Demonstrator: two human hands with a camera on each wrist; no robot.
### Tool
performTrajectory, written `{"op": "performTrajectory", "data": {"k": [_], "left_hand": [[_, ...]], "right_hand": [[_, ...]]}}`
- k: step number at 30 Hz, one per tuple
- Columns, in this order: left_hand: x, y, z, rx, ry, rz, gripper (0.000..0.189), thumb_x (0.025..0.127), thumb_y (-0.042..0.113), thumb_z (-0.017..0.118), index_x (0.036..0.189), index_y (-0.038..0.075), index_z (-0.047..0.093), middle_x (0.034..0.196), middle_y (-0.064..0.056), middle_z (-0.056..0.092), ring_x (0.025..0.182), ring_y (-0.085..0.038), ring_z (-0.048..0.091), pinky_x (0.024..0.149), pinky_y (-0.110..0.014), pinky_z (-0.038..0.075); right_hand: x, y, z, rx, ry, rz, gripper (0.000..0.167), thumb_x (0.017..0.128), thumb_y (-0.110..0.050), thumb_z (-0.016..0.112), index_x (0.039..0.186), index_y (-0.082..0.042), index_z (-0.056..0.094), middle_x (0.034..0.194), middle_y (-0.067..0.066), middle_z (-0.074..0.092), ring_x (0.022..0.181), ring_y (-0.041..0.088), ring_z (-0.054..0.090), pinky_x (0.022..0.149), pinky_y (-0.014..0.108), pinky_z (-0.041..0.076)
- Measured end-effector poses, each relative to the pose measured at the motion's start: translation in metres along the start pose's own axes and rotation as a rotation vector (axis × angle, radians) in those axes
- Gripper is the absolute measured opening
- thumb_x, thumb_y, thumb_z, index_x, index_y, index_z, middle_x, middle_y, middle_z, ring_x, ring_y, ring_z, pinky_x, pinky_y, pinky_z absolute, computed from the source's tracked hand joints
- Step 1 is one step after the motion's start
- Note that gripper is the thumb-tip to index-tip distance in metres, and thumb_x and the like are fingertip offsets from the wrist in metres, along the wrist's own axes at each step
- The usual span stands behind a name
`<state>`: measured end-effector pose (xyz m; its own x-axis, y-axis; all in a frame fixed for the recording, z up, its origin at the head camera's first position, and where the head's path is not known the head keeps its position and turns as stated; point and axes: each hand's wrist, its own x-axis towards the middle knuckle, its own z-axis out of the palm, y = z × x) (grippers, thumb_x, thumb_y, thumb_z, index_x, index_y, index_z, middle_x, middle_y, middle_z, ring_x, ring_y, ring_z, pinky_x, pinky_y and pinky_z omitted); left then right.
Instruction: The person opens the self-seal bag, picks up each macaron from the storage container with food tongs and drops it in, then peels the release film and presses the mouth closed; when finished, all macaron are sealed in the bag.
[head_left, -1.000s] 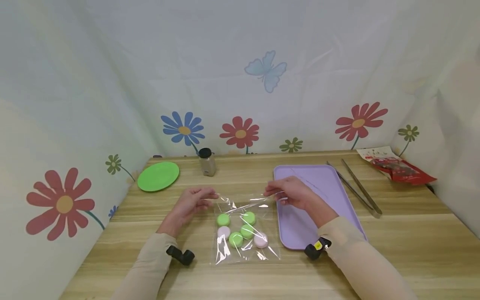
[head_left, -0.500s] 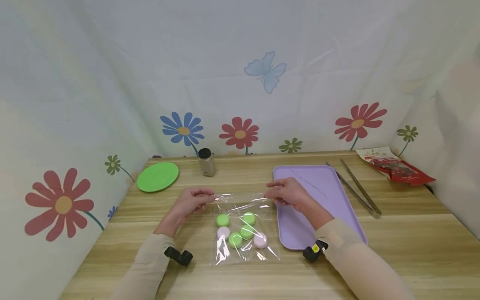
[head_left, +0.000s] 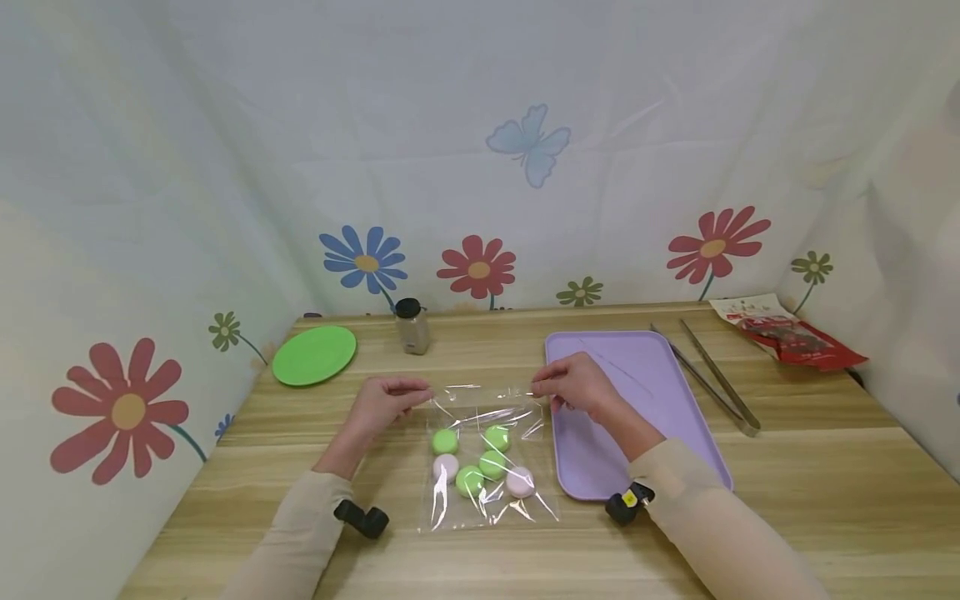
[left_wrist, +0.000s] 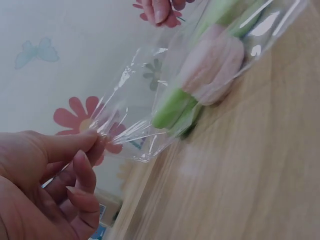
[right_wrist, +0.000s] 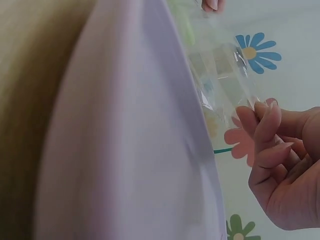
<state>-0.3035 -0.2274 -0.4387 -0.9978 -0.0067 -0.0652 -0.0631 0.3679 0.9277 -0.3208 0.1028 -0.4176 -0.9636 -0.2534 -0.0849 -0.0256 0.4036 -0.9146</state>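
A clear plastic bag point(head_left: 487, 492) lies on the wooden table point(head_left: 825, 492) with several green and pink macarons point(head_left: 480, 463) inside. My left hand point(head_left: 382, 402) pinches the bag's top left corner point(left_wrist: 107, 131) between thumb and fingers. My right hand point(head_left: 573, 386) pinches the top right corner point(right_wrist: 250, 102), just over the left edge of the purple tray point(head_left: 660, 375). The bag's mouth is stretched between the two hands. In the left wrist view a pink macaron point(left_wrist: 212, 67) and a green macaron point(left_wrist: 172, 107) press against the film.
A green plate point(head_left: 315, 354) and a small black-capped jar point(head_left: 412, 325) stand at the back left. Metal tongs point(head_left: 712, 375) lie right of the tray, with a red snack packet point(head_left: 787, 333) at the back right. Flowered cloth walls close in three sides.
The bag's top edge has been drawn tighter and a little lower between the two hands. Both hands keep their pinch; the macarons have barely shifted.
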Motion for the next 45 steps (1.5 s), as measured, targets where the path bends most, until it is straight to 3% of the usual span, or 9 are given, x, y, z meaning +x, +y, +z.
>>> {"op": "performTrajectory", "data": {"k": [6,14,17,22,25,28,32,38,45], "left_hand": [[-0.002,0.002,0.007,0.04,0.092,0.032,0.022,0.086,0.018,0.081,0.104,0.006,0.078,0.098,-0.003,0.076,0.079,-0.012,0.062,0.068,-0.029,0.052],[-0.003,0.001,0.01,0.071,0.127,0.056,0.017,0.087,0.017,0.08,0.1,0.006,0.079,0.096,-0.004,0.076,0.084,-0.011,0.065,0.071,-0.025,0.052],[-0.002,0.0,0.012,0.085,0.133,0.088,0.015,0.087,0.015,0.079,0.098,0.005,0.079,0.095,-0.006,0.076,0.086,-0.013,0.066,0.073,-0.024,0.052],[-0.002,-0.003,0.011,-0.024,0.057,0.119,0.017,0.091,0.007,0.073,0.102,-0.006,0.071,0.095,-0.015,0.075,0.088,-0.019,0.07,0.079,-0.028,0.056],[0.0,-0.004,0.01,-0.132,0.001,0.09,0.021,0.093,0.003,0.07,0.11,-0.009,0.063,0.094,-0.02,0.074,0.086,-0.025,0.073,0.081,-0.034,0.059],[0.002,-0.006,0.009,-0.177,-0.005,0.077,0.02,0.093,-0.001,0.069,0.109,-0.009,0.059,0.09,-0.019,0.074,0.082,-0.024,0.073,0.079,-0.034,0.059],[0.004,-0.009,0.009,-0.135,0.001,0.107,0.004,0.091,-0.01,0.065,0.095,-0.01,0.065,0.085,-0.014,0.073,0.077,-0.016,0.07,0.075,-0.028,0.059],[0.003,-0.009,0.012,-0.036,-0.016,0.176,0.012,0.092,-0.01,0.062,0.096,-0.008,0.073,0.094,-0.014,0.073,0.082,-0.014,0.067,0.079,-0.033,0.059],[0.004,-0.008,0.015,-0.045,0.0,0.102,0.016,0.09,0.007,0.072,0.102,-0.003,0.074,0.097,-0.011,0.075,0.083,-0.016,0.069,0.078,-0.031,0.059]], "right_hand": [[-0.001,-0.001,0.001,-0.04,0.026,-0.021,0.012,0.087,-0.008,0.077,0.096,0.0,0.077,0.083,0.013,0.074,0.051,0.011,0.058,0.049,0.023,0.042],[-0.002,-0.001,0.003,-0.111,0.034,-0.07,0.007,0.087,-0.006,0.076,0.092,-0.001,0.078,0.08,0.011,0.075,0.049,0.013,0.058,0.051,0.024,0.044],[-0.002,0.0,0.003,-0.161,0.068,-0.095,0.006,0.087,-0.007,0.076,0.089,-0.002,0.078,0.079,0.007,0.074,0.058,0.013,0.06,0.056,0.024,0.046],[-0.002,0.001,0.005,-0.213,0.092,-0.111,0.004,0.086,-0.006,0.075,0.085,-0.002,0.076,0.079,0.003,0.07,0.075,0.015,0.058,0.064,0.027,0.048],[-0.001,0.001,0.006,-0.156,0.061,-0.086,0.005,0.086,-0.003,0.073,0.087,0.002,0.073,0.079,0.006,0.072,0.077,0.018,0.062,0.063,0.027,0.047],[0.0,0.002,0.005,-0.061,0.044,-0.043,0.01,0.085,-0.001,0.074,0.09,0.003,0.066,0.077,0.007,0.072,0.075,0.02,0.064,0.057,0.026,0.044],[0.002,0.003,0.005,0.009,0.031,-0.018,0.011,0.083,0.001,0.075,0.087,0.001,0.065,0.076,0.004,0.071,0.072,0.018,0.061,0.051,0.024,0.038],[0.001,0.003,0.005,-0.088,0.019,-0.04,0.009,0.085,-0.001,0.074,0.093,0.001,0.077,0.086,0.003,0.073,0.077,0.013,0.059,0.062,0.026,0.046],[-0.001,-0.002,0.006,-0.17,0.01,-0.054,0.014,0.089,-0.004,0.068,0.098,0.0,0.078,0.097,0.007,0.074,0.091,0.018,0.062,0.077,0.031,0.052]]}}
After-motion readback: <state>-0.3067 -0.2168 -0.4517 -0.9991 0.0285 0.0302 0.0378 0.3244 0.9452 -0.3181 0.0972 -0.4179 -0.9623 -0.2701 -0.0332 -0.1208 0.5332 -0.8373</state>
